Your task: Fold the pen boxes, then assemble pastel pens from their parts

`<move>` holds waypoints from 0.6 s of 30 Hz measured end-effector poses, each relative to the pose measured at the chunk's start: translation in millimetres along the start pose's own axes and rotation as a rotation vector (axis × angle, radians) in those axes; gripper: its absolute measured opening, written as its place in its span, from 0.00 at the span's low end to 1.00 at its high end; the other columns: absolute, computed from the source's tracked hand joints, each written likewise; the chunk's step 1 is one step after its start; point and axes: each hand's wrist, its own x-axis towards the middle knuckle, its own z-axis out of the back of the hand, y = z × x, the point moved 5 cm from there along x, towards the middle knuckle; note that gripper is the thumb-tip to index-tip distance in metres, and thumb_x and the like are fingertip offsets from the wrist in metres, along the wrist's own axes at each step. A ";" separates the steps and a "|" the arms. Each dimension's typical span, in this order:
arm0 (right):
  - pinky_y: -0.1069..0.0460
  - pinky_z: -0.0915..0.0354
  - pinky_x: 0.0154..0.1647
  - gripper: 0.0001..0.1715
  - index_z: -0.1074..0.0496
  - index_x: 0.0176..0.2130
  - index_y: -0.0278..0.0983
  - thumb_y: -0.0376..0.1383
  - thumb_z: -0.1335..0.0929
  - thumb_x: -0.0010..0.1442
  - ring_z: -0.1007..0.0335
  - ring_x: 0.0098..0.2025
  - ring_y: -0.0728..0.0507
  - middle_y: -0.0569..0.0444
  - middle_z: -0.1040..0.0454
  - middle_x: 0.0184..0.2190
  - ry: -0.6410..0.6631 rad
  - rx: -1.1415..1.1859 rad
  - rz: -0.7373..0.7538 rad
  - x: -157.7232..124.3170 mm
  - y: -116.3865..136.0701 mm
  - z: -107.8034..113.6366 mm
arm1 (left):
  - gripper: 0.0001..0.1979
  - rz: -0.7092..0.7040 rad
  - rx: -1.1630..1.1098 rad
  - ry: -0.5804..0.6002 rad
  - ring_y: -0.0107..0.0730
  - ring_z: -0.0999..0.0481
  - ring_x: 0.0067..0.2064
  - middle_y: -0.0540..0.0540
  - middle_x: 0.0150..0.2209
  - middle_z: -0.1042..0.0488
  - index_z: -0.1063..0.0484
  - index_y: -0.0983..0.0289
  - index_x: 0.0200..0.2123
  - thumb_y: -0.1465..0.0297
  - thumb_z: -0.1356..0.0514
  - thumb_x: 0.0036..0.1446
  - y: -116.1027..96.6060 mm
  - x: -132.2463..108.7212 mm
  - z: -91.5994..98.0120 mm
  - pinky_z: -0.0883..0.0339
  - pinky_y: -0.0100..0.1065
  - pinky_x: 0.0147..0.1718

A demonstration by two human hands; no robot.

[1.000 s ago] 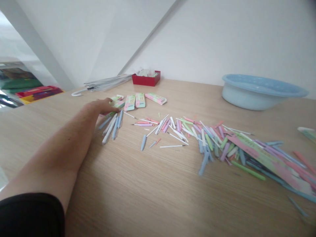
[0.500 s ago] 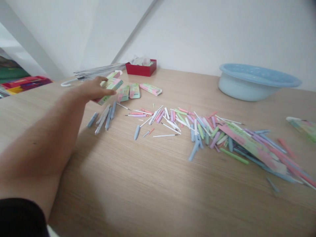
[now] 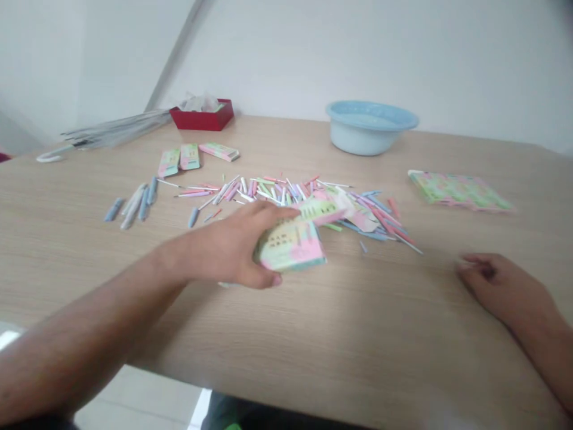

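My left hand [image 3: 242,248] is closed around a small pastel pink and green cardboard box [image 3: 293,245], held above the middle of the table. Blur hides whether it grips one box or two stacked together. Behind it spreads a pile of pastel pens [image 3: 286,190], with caps, barrels and thin white refills mixed together. A flattened pastel carton [image 3: 364,216] lies on the pile's right part. At the right, my right hand [image 3: 505,286] rests on the table with its fingers curled, and nothing shows in them.
Three pastel boxes [image 3: 189,157] lie at the back left, near a red box [image 3: 203,116] holding clear plastic. A transparent umbrella [image 3: 120,130] lies farther left. Several blue and grey pens [image 3: 134,206] sit apart. A blue basin [image 3: 369,128] and flat pastel packs [image 3: 461,190] are at the right.
My left hand has carried the pastel box from the back left toward the table's middle. My right hand has come into view, and the camera has turned right.
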 end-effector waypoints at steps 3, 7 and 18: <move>0.43 0.30 0.45 0.21 0.20 0.56 0.41 0.48 0.33 0.75 0.17 0.44 0.34 0.41 0.15 0.47 0.040 0.043 -0.025 -2.0 13.3 2.7 | 0.63 -0.118 0.040 0.074 0.69 0.25 0.68 0.67 0.68 0.28 0.41 0.43 0.81 0.49 0.19 0.44 -46.9 17.7 -54.6 0.25 0.62 0.66; 0.44 0.32 0.46 0.20 0.21 0.58 0.38 0.45 0.33 0.76 0.19 0.44 0.36 0.40 0.16 0.49 0.077 0.097 0.015 -9.7 30.4 9.7 | 0.61 -0.175 0.173 0.140 0.74 0.25 0.69 0.69 0.68 0.27 0.38 0.45 0.79 0.47 0.21 0.43 -62.1 30.3 -92.1 0.26 0.65 0.64; 0.43 0.27 0.42 0.24 0.18 0.51 0.42 0.53 0.34 0.71 0.15 0.42 0.33 0.43 0.13 0.43 0.062 0.086 0.104 9.1 5.1 -17.4 | 0.53 -0.115 0.181 0.141 0.72 0.39 0.81 0.72 0.81 0.40 0.35 0.54 0.78 0.45 0.22 0.55 -41.1 17.7 -67.8 0.37 0.67 0.76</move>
